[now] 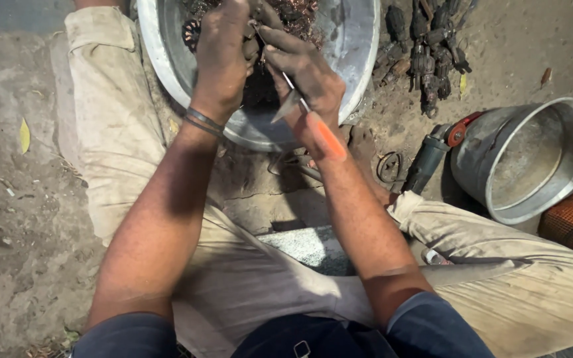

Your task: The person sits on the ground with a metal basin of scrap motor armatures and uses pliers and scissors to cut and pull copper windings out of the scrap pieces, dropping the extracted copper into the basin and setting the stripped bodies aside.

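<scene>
Two hands: both over the big metal basin (359, 40), far centre.
Left hand (223, 56): clamped on a dark part (260, 83).
Right hand (310, 83): closed round an orange-handled blade (313, 122).
Right side: small pot (532, 159).

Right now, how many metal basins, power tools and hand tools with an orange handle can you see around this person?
Metal basins: 2, the big basin under both hands and the smaller basin on the right.
Power tools: 1, the grinder.
Orange-handled tools: 1, the tool in the right hand.
Total: 4

Dull metal basin (359, 40), orange plastic handle (329, 140)
</scene>
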Demonstrator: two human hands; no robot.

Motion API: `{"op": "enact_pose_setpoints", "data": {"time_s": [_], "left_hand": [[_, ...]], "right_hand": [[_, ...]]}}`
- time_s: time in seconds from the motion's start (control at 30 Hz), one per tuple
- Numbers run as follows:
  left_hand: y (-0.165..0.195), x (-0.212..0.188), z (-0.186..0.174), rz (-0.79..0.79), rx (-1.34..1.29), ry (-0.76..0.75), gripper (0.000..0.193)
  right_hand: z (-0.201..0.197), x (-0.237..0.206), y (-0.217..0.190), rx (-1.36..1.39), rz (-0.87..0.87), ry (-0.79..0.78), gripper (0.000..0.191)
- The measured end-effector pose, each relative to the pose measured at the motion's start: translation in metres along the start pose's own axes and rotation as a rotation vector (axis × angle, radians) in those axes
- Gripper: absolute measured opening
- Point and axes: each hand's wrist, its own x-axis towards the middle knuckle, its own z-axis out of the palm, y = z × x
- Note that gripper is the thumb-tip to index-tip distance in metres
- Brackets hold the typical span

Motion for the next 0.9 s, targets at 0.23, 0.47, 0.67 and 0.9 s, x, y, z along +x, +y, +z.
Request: {"op": "enact_pose_setpoints", "data": {"time_s": [0.23,0.47,0.67,0.9], "left_hand": [[-0.011,0.000,0.008,0.049,-0.125,0.123,0.034],[-0.024,0.004,0.004,0.062,-0.175,0.093,0.030],[-0.036,-0.001,0.010,0.052,-0.045,0.158,0.029],[-0.031,0.002,0.013,0.243,0.273,0.189,0.024]], "right_hand": [[0.045,-0.013,-0.006,-0.105,0.005,0.141,0.027],[0.066,-0.014,-0.006,-0.048,0.202,0.276,0.027],[0.063,-0.014,-0.006,0.140,0.310,0.342,0.020],[0.055,-0.004,0.010,0.615,0.592,0.381,0.023]]}}
